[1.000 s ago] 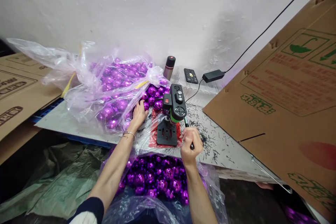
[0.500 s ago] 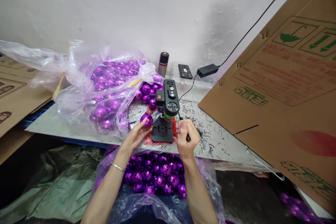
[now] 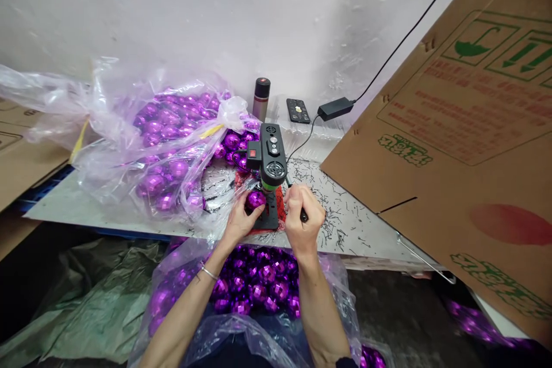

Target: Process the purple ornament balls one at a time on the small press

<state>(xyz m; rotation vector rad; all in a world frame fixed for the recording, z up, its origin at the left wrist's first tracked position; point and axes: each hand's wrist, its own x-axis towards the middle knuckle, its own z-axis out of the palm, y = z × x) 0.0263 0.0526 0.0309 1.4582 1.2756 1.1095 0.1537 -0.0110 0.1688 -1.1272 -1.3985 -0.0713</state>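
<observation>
A shiny purple faceted ball (image 3: 256,200) sits between the thumb and fingers of my left hand (image 3: 242,217). That hand holds it over the black base plate (image 3: 271,218), just beneath the head of a small black bench drill press (image 3: 272,152). My right hand (image 3: 304,215) is wrapped in a fist around the black-tipped lever (image 3: 304,215) at the machine's right side. Red sheeting (image 3: 281,207) shows under the base. The drill's tip is hidden behind the ball and head.
A clear bag of purple balls (image 3: 166,144) stands left on the table; another open bag (image 3: 254,282) lies below its front edge. A spray can (image 3: 261,98), phone (image 3: 298,110) and power adapter (image 3: 335,108) are behind. A large carton (image 3: 431,144) leans right. Black shavings litter the tabletop.
My left hand has brought the ball right, from beside the machine to under its head. My right hand stays on the lever. The whole view has shifted slightly.
</observation>
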